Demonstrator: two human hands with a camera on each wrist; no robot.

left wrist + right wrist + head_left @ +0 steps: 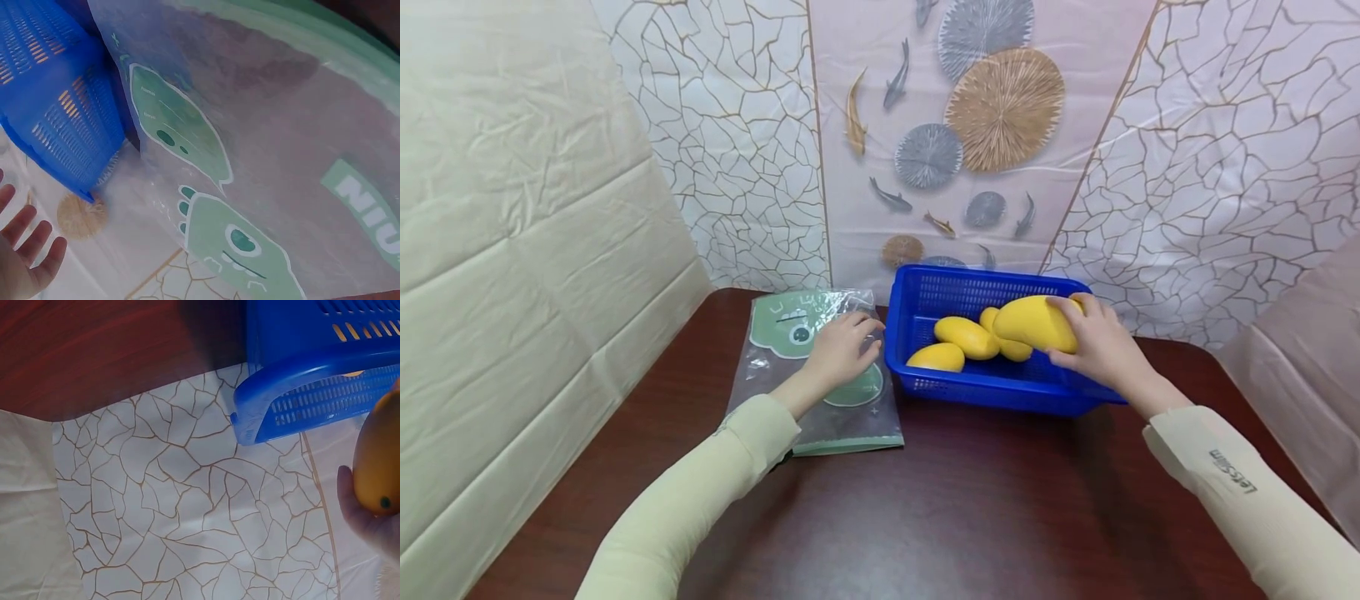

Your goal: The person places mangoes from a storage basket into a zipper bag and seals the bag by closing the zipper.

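A yellow mango (1036,323) is gripped in my right hand (1101,346), above the right part of a blue plastic basket (992,392). Below it in the basket lie several more yellow mangoes (967,337). In the right wrist view, my fingers curl round the held mango (380,456), which has a small dark spot at its end. My left hand (844,354) hovers over a clear zip bag (850,425) with green cartoon prints, just left of the basket. Its fingers (36,242) are spread and loosely bent, holding nothing.
Both the bag and the basket are on a dark red-brown table (970,508). Behind them hangs a patterned cloth (760,150) with fish and lily-pad prints. Pale cloth walls (512,208) stand at the left and right sides.
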